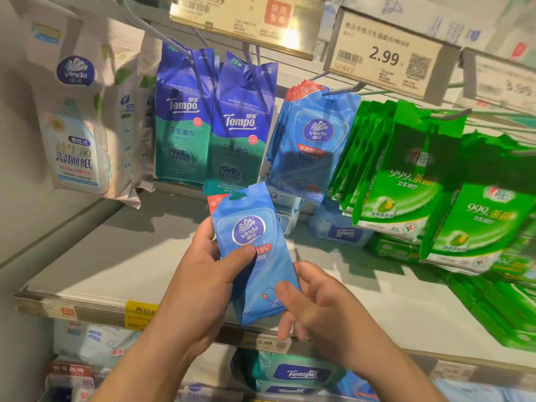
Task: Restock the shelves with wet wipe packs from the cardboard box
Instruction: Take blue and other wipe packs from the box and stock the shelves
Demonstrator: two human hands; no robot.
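Both hands grip soft blue Vinda wipe pack (255,253): left hand (203,274) mid-pack, right hand (313,300) at bottom, hang-hole up, probably for hook (342,89) holding matching packs.

light: bright, overhead | glare: price tags (383,58) | edges: blurred, warped

Wipe pack (255,256) before hanging packs (311,146)

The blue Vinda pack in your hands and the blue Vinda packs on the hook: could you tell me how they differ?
The held pack is a single one, tilted and off any hook; the hung packs are a stack on a peg. The left hand and right hand grip the held pack; nothing touches the hung packs. Both show the same blue wrapper, Vinda logo and red corner.
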